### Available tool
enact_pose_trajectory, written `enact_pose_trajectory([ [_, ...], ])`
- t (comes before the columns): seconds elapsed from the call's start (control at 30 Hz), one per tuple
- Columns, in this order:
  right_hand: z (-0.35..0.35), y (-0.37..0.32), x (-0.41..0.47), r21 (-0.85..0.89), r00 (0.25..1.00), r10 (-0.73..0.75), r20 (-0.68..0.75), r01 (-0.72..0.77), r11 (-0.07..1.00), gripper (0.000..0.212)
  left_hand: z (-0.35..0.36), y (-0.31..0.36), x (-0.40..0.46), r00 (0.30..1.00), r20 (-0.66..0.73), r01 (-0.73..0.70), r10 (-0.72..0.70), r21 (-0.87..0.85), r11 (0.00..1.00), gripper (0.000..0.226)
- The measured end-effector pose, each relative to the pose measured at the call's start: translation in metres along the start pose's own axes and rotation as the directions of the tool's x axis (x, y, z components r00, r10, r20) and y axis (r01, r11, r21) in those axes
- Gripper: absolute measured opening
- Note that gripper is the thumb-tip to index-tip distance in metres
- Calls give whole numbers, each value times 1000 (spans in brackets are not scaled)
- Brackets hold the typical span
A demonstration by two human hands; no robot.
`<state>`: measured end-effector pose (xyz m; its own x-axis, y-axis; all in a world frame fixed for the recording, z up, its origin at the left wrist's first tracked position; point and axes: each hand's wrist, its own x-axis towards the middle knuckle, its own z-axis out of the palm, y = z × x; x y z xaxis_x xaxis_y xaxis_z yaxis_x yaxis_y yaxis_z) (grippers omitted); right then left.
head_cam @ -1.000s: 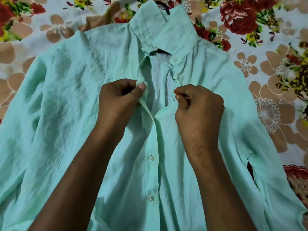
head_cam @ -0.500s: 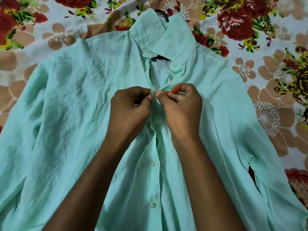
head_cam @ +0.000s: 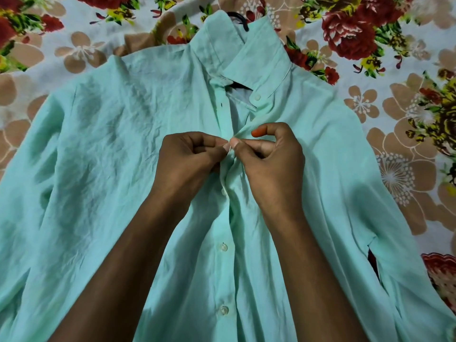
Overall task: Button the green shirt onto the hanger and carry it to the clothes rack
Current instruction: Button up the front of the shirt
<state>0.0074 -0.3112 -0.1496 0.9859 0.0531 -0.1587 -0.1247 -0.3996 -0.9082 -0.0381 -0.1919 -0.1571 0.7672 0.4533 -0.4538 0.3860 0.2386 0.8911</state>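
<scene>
Basically laid flat on a floral bedsheet point(head_cam: 394, 58): wrinkled mint-green button-up shirt point(head_cam: 103, 169), collar pointing away, long axis running straight toward the camera. Black hanger point(head_cam: 238, 17) poking out of the collar. Left hand point(head_cam: 190, 164) and right hand point(head_cam: 271, 164) both pinching the placket mid-chest.

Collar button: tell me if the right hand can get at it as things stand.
Probably yes. The collar button lies uncovered on the shirt just above the right hand, with nothing between them. But that hand is pinching the placket with the left hand, so it must let go first.
</scene>
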Motion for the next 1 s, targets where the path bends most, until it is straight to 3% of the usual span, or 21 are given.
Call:
enact_pose_trajectory([
  [0.17, 6, -2, -1, -108, 989, -135, -59, 128, 986, 26, 5, 0, 1, 995, -74, 68, -72, -60, 996, 4],
  [0.3, 6, 3, 0, -130, 993, -100, -65, 91, 987, 26, 6, 4, 0, 983, -23, 174, -181, -169, 970, 7],
  [0.37, 3, 4, 1, -226, 997, -80, 6, 79, 971, 24, 5, 4, 2, 984, -9, 178, -180, -108, 978, 10],
  [0.47, -3, -5, 8, -487, 964, -263, -42, 210, 847, 16, 4, 1, 13, 992, -124, 5, 27, 249, 968, 21],
  [0.57, -5, -17, 25, -530, 892, -452, -14, 377, 760, 15, 9, 8, 22, 930, -200, -181, 308, 480, 859, 20],
  [0.67, -5, -19, 45, -647, 893, -362, 268, 445, 619, 22, 20, 12, 31, 913, -129, -240, 388, 599, 764, 30],
  [0.77, -7, -11, 50, -771, 891, -247, 381, 453, 448, 29, 27, 8, 41, 907, -78, -244, 415, 705, 666, 44],
  [0.87, -9, 0, 53, -772, 879, -337, 336, 463, 437, 25, 28, 8, 45, 893, -72, -240, 445, 759, 605, 35],
  [1.0, -10, 13, 55, -619, 814, -559, 158, 523, 586, 14, 25, 8, 45, 874, -110, -273, 474, 695, 665, 15],
])
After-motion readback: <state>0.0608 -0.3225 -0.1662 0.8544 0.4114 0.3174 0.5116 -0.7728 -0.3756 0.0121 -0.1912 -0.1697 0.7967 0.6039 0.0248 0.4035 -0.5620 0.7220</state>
